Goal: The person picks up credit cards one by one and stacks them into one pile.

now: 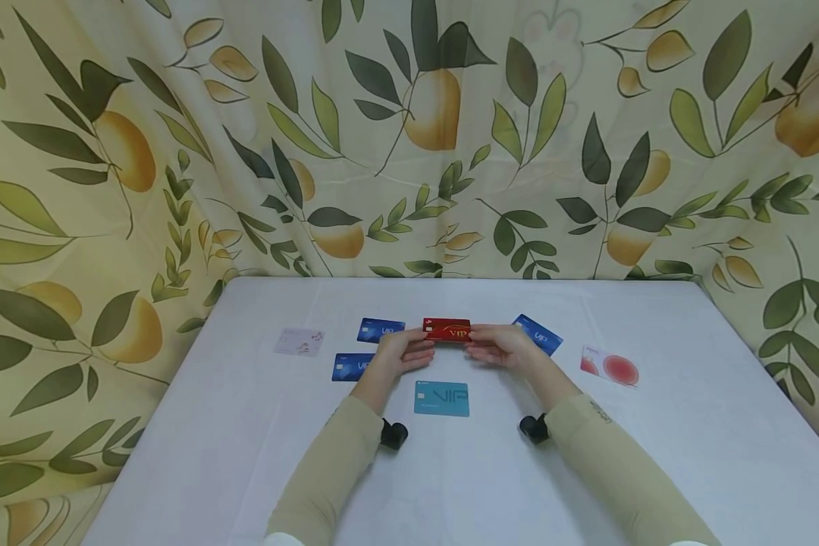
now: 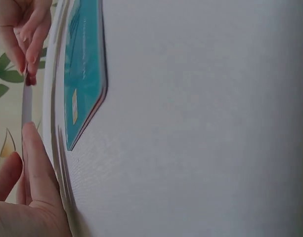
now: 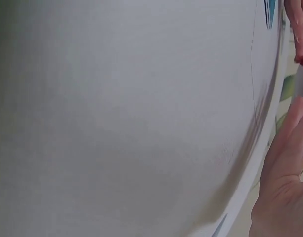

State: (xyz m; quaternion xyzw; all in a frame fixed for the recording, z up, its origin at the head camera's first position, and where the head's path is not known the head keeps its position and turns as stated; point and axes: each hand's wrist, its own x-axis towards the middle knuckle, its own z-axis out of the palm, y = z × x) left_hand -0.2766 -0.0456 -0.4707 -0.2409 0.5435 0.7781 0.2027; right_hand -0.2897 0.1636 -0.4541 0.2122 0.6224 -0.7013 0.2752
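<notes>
A red VIP card (image 1: 447,330) is held up between both hands in the head view. My left hand (image 1: 399,355) pinches its left end between thumb and fingers, and my right hand (image 1: 503,346) pinches the right end. In the left wrist view the card (image 2: 27,103) shows edge-on, pale underside visible. Below the hands lies a teal VIP card (image 1: 441,399), which sits on another card edge in the left wrist view. Blue VIP cards lie beside the left hand, one farther back (image 1: 378,329) and one nearer (image 1: 349,367), partly hidden by that hand.
Another blue VIP card (image 1: 539,335) lies tilted behind the right hand. Farther right is a white card with red circles (image 1: 610,366); a pale card (image 1: 299,342) lies far left. A white cloth covers the table (image 1: 232,455), with a leaf-and-fruit patterned curtain (image 1: 382,152) behind.
</notes>
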